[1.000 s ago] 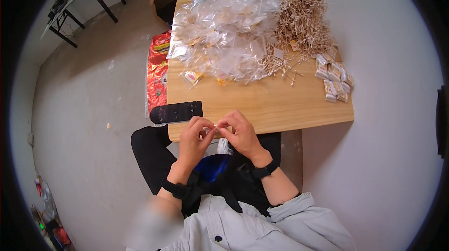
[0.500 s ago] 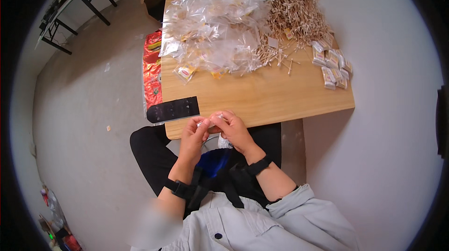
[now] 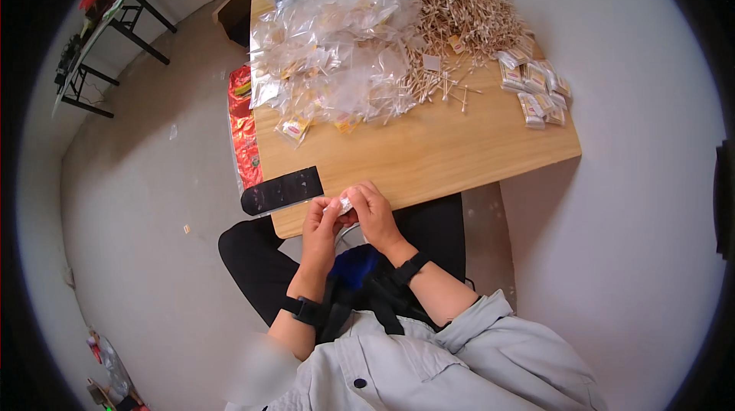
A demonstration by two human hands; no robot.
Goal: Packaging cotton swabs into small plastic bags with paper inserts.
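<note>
At the table's front edge, my left hand [image 3: 318, 221] and my right hand [image 3: 374, 216] meet, fingers closed on a small white, crinkled packet [image 3: 344, 205]. Both thumbs lie on top of it; the fingers hide most of it, so its contents cannot be made out. Just left of my left hand, a black flat strip with a rounded end [image 3: 282, 191] lies across the table corner. Farther off is a heap of transparent plastic bags [image 3: 337, 51] with yellow-and-white labels. Beside that heap lies a big pile of cotton swabs [image 3: 467, 1].
Several packed bundles of swabs [image 3: 536, 89] sit at the wooden table's [image 3: 429, 151] right edge, near the wall. A red plastic bag [image 3: 243, 132] hangs along the left edge. A black-legged table [image 3: 115, 28] stands far left. Small scraps lie on the floor.
The view has shifted slightly. My hands stay together at the table edge, and the white packet now shows more bunched between my fingers.
</note>
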